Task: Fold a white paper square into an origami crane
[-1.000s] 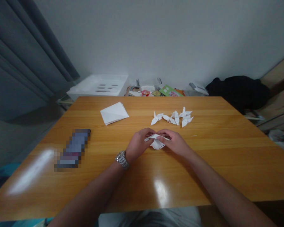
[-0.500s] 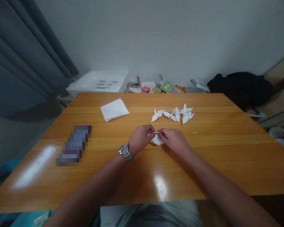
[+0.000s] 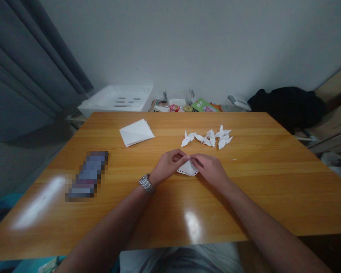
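My left hand point(image 3: 167, 165) and my right hand point(image 3: 210, 168) meet at the middle of the wooden table point(image 3: 272, 182). Both pinch a small white folded paper piece point(image 3: 187, 170) with a perforated edge, which rests low against the tabletop between them. The fingers of both hands are curled onto its upper edge. A silver watch point(image 3: 146, 183) sits on my left wrist. Just beyond the hands lie several finished white folded paper figures point(image 3: 207, 138) in a loose row. A small stack of white paper sheets point(image 3: 136, 132) lies farther left.
A blurred-out dark flat object point(image 3: 86, 176) lies on the table's left side. Behind the table are a white plastic tray point(image 3: 118, 99), small colourful clutter point(image 3: 187, 106) and a black bundle of cloth point(image 3: 287, 106). A grey curtain point(image 3: 22, 76) hangs at left.
The paper piece has come down from slightly raised between my fingers to lying against the table. My hands have stayed together at the same spot.
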Available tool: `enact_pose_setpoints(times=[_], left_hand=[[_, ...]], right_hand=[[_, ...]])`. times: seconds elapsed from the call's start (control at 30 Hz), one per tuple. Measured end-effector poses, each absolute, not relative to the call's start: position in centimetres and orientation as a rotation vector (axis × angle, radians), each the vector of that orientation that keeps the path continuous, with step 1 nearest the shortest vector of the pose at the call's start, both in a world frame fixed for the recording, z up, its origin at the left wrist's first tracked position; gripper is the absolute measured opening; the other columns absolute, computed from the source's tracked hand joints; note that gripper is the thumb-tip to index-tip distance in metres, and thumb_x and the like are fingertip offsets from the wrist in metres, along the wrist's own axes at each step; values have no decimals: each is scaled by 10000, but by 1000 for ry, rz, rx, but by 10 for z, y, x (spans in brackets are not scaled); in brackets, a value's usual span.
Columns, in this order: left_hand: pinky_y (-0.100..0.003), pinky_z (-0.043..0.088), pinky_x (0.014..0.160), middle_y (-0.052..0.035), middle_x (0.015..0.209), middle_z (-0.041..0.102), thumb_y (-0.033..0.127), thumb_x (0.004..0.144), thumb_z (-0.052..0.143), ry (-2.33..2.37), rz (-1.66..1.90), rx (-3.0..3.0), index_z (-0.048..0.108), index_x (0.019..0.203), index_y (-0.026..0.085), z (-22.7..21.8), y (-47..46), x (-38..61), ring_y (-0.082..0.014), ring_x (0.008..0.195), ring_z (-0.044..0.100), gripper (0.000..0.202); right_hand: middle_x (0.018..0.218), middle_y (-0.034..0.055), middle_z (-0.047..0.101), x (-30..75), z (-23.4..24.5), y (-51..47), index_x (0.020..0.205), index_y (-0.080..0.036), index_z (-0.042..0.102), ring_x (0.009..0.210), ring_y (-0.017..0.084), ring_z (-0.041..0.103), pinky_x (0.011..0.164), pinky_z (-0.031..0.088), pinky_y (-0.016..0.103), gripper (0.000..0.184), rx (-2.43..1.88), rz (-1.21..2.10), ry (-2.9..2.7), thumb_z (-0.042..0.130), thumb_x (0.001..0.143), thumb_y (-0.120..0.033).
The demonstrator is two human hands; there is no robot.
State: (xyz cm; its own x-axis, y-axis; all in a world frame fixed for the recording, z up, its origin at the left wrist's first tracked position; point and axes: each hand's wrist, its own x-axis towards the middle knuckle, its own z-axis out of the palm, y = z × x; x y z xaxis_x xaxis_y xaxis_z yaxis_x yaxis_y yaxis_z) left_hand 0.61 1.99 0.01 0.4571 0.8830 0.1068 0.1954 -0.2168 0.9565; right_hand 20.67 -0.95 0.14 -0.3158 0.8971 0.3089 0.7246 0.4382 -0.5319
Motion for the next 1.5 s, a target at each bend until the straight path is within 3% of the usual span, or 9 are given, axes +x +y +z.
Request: enact_pose_setpoints(times=[0.17,0.33,0.5,0.8,0.97,1.2,1.5], left_hand=[[-269,504,728,-76,955,713,507,890,626,916,800,1534,682,992,158,-3,21,2,-168,836,644,367],[-253,462,677,-54,889,691,502,909,597,885,733,1468,684,917,150,-5,20,-1,-145,768,599,363],[-247,447,654,-46,883,674,488,887,641,842,714,1461,666,963,147,-5,18,-1,-131,737,587,350],[-235,458,661,-41,857,664,454,870,674,815,767,1423,661,912,145,-3,14,1,-125,760,587,312],[-244,483,670,-47,872,673,451,868,673,842,841,1472,657,911,150,-6,15,2,-132,770,599,305],[-220,457,619,-27,834,651,448,883,663,871,860,1503,639,901,145,-6,14,0,-104,699,577,304],[-220,443,643,-33,843,629,433,883,662,848,890,1520,631,891,142,-4,14,0,-119,752,564,293]], right_hand=[[1068,89,759,208,-8,-10,1118,-194,706,941,224,718,833,539,342,226,-1250,294,-2122,524,985,-201],[1046,85,761,209,-10,-11,1134,-195,708,909,220,723,816,557,350,232,-1195,206,-2181,523,996,-225],[1039,72,757,212,-8,-14,1190,-195,687,918,211,716,819,552,334,260,-1151,173,-2218,524,988,-177],[1050,70,759,220,-4,-13,1225,-218,682,928,206,701,828,530,328,286,-1112,174,-2293,494,1015,-264],[1084,97,749,217,2,-15,1224,-218,691,975,245,684,881,521,376,351,-1177,302,-2216,610,948,-418],[927,51,752,214,7,-14,944,-198,733,843,201,684,766,504,304,197,-1308,618,-1916,614,932,-354],[927,56,745,215,1,-13,953,-190,725,830,200,671,738,513,306,239,-1252,914,-1700,650,892,-409]])
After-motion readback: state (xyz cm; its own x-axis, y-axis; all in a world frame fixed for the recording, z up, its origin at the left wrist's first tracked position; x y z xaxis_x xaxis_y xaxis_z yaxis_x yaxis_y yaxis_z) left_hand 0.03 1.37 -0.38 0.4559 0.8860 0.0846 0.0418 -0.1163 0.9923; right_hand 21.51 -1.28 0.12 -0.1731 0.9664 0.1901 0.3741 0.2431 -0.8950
